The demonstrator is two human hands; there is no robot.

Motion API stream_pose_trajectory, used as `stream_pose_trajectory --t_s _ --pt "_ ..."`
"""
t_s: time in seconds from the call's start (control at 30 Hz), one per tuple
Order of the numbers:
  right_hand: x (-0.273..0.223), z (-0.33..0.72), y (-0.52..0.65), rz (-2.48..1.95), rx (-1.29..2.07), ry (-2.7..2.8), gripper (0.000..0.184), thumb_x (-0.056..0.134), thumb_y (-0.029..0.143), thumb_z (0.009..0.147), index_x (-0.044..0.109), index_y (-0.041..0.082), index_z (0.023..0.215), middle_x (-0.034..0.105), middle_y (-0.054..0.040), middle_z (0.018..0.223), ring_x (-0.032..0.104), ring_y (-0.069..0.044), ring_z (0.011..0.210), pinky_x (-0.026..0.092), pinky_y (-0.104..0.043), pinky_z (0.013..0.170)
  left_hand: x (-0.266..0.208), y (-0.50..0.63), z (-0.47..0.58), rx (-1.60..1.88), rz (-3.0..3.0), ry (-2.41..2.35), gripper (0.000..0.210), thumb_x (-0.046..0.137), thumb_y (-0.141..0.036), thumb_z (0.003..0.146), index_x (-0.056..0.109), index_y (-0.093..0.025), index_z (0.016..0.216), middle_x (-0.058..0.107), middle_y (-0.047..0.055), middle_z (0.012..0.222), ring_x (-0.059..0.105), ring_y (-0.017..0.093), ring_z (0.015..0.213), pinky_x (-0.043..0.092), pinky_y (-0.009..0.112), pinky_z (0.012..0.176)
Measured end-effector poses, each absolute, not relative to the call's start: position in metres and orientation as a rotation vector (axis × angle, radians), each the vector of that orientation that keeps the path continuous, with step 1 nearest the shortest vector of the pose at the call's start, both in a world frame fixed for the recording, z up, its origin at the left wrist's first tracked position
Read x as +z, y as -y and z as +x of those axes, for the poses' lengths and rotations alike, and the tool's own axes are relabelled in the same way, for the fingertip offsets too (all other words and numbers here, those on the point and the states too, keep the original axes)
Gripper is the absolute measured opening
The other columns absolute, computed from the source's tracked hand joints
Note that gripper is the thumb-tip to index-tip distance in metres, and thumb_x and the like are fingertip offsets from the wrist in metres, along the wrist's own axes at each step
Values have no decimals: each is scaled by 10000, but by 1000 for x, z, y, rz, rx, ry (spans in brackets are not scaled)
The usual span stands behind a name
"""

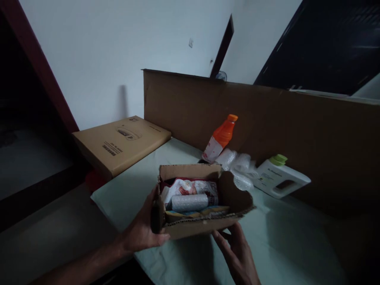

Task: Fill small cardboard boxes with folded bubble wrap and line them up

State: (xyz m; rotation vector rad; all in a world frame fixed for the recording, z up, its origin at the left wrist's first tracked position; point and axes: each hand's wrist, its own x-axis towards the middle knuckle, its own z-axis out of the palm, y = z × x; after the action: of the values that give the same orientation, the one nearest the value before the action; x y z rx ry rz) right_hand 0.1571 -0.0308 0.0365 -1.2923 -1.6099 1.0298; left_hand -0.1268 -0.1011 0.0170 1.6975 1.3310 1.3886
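Observation:
Between my hands is an open-topped cardboard box (202,228), tilted so its inside faces me. My left hand (145,231) grips its left end, thumb along the near lower edge. The fingers of my right hand (237,251) hold the near right part from below. Inside lie a white and dark red printed packet (190,186), a bubble-wrapped roll (190,202) and a yellow and blue packet (196,213) along the near wall. The box's right portion shows bare cardboard. Its underside is hidden, so I cannot tell whether it touches the table.
On the pale-covered table (133,194) stand an orange bottle (221,136), bubble wrap (239,164) and a white jug with a green cap (279,176). A flat cardboard carton (124,142) lies at the left corner. A tall cardboard panel (184,99) borders the back.

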Motion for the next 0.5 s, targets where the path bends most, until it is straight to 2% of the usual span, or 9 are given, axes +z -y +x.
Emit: stream_pose_trajectory --t_s 0.1,0.17,0.27,0.33,0.43,0.5 --pt "43 113 -2 -1133 1032 1694 549 681 528 816 537 213 1241 644 -119 1212 669 -274 1024 595 -402 848 22 98 -153 1492 1658 -1556 1145 757 -264 709 19 -263 1583 351 150 1577 504 315 1344 478 490 1093" --pt "50 74 -26 -988 1035 1739 595 669 525 821 506 210 1299 623 -126 1252 651 -276 1062 595 -414 852 28 93 -176 1609 1625 -1714 1103 771 -287 691 113 -234 1575 458 150 1502 579 304 1257 531 448 1036" --pt "60 13 -59 -775 1001 1787 752 655 499 822 373 199 1452 501 -165 1440 559 -310 1248 554 -474 955 40 82 -212 1773 1462 -2007 1041 814 -344 627 292 -206 1518 553 142 1389 593 330 1228 499 484 1061" --pt "60 -22 -73 -677 881 1819 830 640 472 830 286 159 1512 367 -201 1548 421 -336 1394 459 -525 1077 50 71 -235 1837 1342 -2110 994 820 -361 614 355 -220 1481 567 129 1360 578 336 1245 454 516 1096" --pt "40 -53 -78 -626 678 1925 813 612 384 858 244 137 1539 263 -216 1605 266 -330 1488 344 -553 1162 63 44 -267 1931 1254 -2129 998 813 -323 623 325 -253 1491 540 125 1394 550 321 1285 451 505 1100" --pt "13 -58 -72 -645 614 2037 757 609 284 848 293 147 1523 291 -216 1595 288 -328 1481 344 -557 1161 66 19 -285 1986 1225 -2115 1054 808 -285 624 254 -251 1520 508 136 1435 534 310 1310 459 481 1096"
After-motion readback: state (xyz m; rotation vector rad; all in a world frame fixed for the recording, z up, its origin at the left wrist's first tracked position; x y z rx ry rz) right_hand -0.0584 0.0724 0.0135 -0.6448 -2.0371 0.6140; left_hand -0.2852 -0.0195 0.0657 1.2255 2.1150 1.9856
